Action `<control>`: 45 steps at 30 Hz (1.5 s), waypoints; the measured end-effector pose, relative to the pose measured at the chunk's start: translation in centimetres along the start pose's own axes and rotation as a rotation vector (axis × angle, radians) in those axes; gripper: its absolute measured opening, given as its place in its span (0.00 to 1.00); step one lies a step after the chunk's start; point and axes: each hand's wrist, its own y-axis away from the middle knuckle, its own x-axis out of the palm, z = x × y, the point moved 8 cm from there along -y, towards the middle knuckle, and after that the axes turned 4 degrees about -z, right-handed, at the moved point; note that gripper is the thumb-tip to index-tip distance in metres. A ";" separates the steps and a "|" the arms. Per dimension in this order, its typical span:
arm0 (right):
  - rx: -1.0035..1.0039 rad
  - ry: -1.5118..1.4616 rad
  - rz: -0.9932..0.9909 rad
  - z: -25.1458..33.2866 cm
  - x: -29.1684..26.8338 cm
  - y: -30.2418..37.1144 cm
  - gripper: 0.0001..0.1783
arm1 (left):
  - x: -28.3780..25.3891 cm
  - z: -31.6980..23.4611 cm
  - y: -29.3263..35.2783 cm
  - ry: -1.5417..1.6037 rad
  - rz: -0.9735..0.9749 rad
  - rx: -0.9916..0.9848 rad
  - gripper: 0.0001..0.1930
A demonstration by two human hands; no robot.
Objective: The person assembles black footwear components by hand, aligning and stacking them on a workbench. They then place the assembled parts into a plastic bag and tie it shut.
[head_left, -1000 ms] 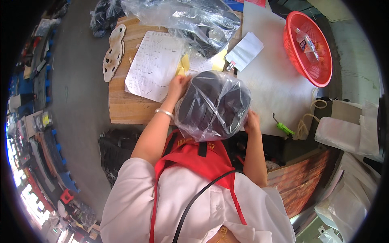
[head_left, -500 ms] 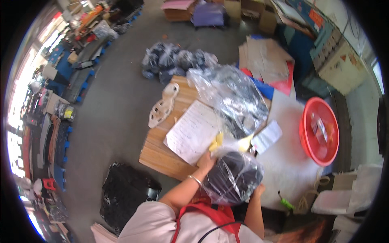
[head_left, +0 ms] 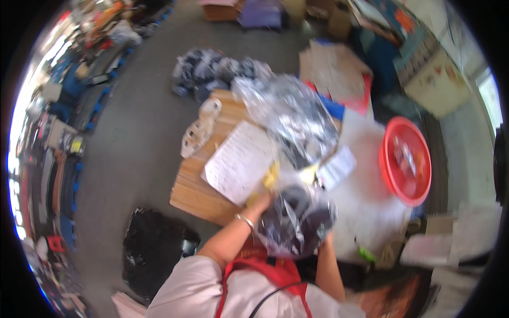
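Plastic-wrapped dark bundle point(head_left: 296, 222), left hand point(head_left: 260, 202) clamped on its side, right hand point(head_left: 327, 238) (mostly hidden), grip unclear

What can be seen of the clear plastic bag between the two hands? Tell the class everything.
The bag looks like thin, see-through, crinkled plastic with bright glints. Dark, rounded contents show through; blur hides exactly what they are. It bulges, roughly round in outline, with the left hand at its upper left side and the right hand, mostly hidden, at its lower right. In this view it partly covers the red apron.
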 end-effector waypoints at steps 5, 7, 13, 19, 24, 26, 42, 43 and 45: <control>0.129 -0.135 -0.176 -1.1 0.9 1.5 0.24 | -0.6 1.0 -0.7 0.494 0.070 -0.091 0.15; 0.186 -0.225 -0.245 -1.0 1.7 1.6 0.23 | -0.3 1.4 0.8 0.657 0.117 -0.141 0.13; 0.145 -0.230 -0.259 1.3 4.8 4.7 0.22 | -1.5 0.6 4.8 0.665 0.148 -0.068 0.10; -0.259 0.024 -0.023 5.6 9.5 12.3 0.10 | -6.5 -5.9 10.7 -0.200 -0.015 0.611 0.07; -0.526 0.062 0.244 11.9 14.9 15.3 0.11 | -10.1 -9.8 11.2 0.422 0.285 0.358 0.09; -0.751 0.322 0.396 14.5 16.8 15.9 0.11 | -10.8 -14.0 10.0 0.691 0.546 0.481 0.12; -0.785 1.617 0.564 11.4 14.2 13.7 0.12 | -12.8 -12.4 11.6 -0.564 0.160 1.030 0.16; -0.861 1.664 0.534 12.8 14.2 13.7 0.13 | -14.0 -13.3 12.9 -0.748 -0.026 1.108 0.18; -0.940 1.490 0.383 15.8 14.1 12.3 0.15 | -15.1 -14.3 14.9 -0.681 -0.034 1.066 0.19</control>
